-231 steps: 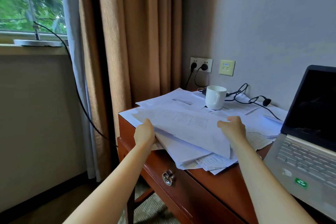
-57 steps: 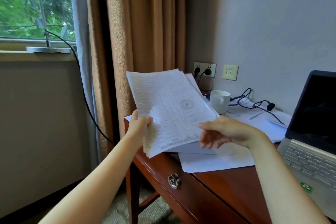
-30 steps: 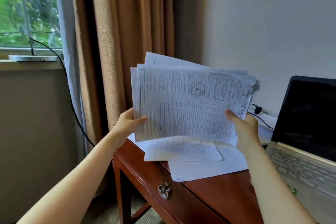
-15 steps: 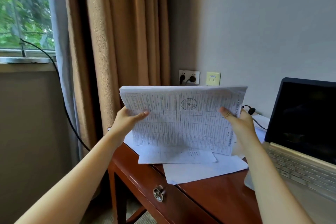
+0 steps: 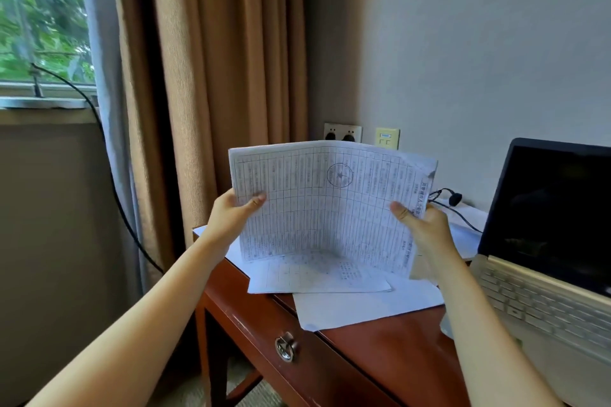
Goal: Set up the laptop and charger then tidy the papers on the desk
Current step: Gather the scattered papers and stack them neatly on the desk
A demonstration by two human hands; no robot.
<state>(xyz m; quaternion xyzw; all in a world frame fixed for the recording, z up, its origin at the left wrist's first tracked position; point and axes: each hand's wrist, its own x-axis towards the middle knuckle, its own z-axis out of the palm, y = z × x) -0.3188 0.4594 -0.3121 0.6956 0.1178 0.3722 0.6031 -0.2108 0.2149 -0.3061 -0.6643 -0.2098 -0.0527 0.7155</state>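
Well to the left of the desk (image 5: 380, 350) a window (image 5: 39, 10) shows green leaves. From its sill a black cable (image 5: 112, 175) drops past the tan curtain (image 5: 215, 76), which hangs at the desk's left end. Over the desk's left half, the left hand (image 5: 231, 218) grips the left edge of a stack of papers (image 5: 330, 208), thumb curled across the printed front. The stack stands upright, long side level. Its bottom edge is down at the loose sheets (image 5: 330, 277) lying flat on the desk, though I can't tell if it touches them. A metal drawer pull (image 5: 285, 346) sits on the desk's front. On the wall behind the desk is a wall socket (image 5: 342, 134) with two plugs in it. The right hand (image 5: 426, 228) clamps the stack's right edge, thumb in front. A dark cord (image 5: 453, 205) lies along the desk's back, and an open laptop (image 5: 545, 241), its screen dark, fills the desk's right end.
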